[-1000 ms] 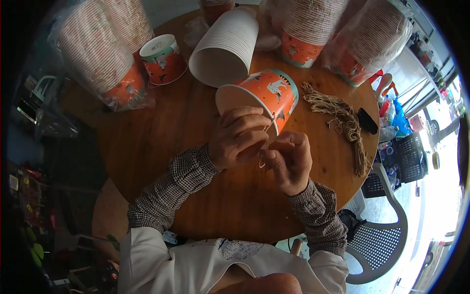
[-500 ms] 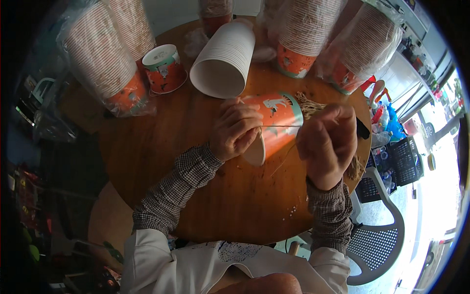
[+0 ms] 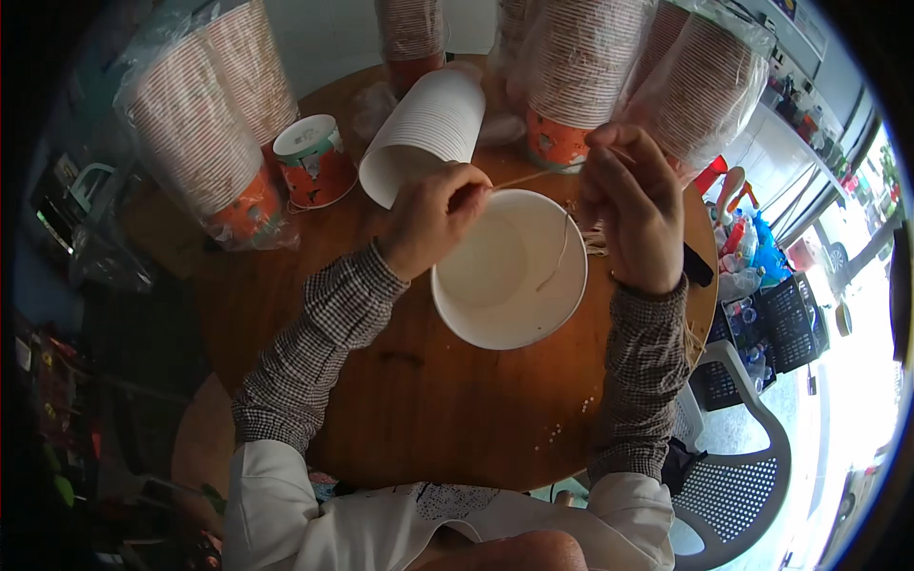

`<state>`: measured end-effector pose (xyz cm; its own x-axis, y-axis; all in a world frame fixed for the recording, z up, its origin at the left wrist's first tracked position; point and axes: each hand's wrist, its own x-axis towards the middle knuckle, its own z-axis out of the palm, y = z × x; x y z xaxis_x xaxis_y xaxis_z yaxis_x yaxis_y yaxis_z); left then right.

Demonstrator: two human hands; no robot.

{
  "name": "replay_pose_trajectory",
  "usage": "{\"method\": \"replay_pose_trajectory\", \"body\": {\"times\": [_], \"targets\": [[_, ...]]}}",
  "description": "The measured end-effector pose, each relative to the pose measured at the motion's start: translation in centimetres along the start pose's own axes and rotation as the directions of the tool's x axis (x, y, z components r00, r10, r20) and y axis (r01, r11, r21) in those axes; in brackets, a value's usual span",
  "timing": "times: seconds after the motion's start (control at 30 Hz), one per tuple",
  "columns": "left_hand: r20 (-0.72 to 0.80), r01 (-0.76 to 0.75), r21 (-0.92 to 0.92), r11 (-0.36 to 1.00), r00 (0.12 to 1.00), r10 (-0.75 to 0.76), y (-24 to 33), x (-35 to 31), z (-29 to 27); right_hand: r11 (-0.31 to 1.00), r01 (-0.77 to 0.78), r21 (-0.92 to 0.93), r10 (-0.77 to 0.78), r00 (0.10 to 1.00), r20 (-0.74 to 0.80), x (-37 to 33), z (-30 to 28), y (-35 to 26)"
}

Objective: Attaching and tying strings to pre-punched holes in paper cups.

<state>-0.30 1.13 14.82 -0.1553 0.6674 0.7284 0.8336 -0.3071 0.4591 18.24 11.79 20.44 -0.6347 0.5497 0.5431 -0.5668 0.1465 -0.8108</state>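
An orange-printed paper bucket (image 3: 505, 314) faces me with its white round opening, in front of me on the table. My left hand (image 3: 433, 221) is closed at the upper left of its rim, pinching a thin tan string (image 3: 529, 178). Whether those fingers also touch the bucket is hidden. My right hand (image 3: 636, 211), raised at the bucket's upper right, is closed on the other part of the string, thumb against fingers. Between the hands the string runs nearly straight, and a loose end dangles in front of the opening.
White nested buckets (image 3: 428, 128) lie on their side behind my left hand. A finished-looking orange bucket (image 3: 319, 171) stands left of them. Tall plastic-wrapped bucket stacks (image 3: 195, 114) line the round wooden table's (image 3: 419, 409) far edge. A grey chair (image 3: 738, 495) stands at the right.
The bucket has turned from its side so its opening faces me. Both hands have risen away from me, and the string between them has moved up with them.
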Motion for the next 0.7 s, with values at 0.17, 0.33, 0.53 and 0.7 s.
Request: {"method": "replay_pose_trajectory", "body": {"times": [0.17,0.33,0.53,0.7], "targets": [[0.09,-0.029,0.103,0.994,0.996,0.02,-3.4,2.0,0.3,0.999,-0.025,0.032,0.025,1.0,0.003,1.4,-1.3,1.6],[0.164,-0.108,0.306,0.946,0.985,0.059,-5.4,2.3,1.4,0.997,-0.016,-0.076,0.015,1.0,-0.02,2.5,-1.8,3.4],[0.266,0.095,0.24,0.966,0.951,-0.159,-6.1,2.3,3.5,1.0,-0.011,-0.024,0.01,0.999,-0.053,3.1,-2.6,4.7],[0.286,0.013,0.299,0.954,0.953,-0.103,-4.4,2.1,3.7,0.979,-0.07,0.191,0.1,0.984,-0.149,2.8,-3.2,4.0]]}}
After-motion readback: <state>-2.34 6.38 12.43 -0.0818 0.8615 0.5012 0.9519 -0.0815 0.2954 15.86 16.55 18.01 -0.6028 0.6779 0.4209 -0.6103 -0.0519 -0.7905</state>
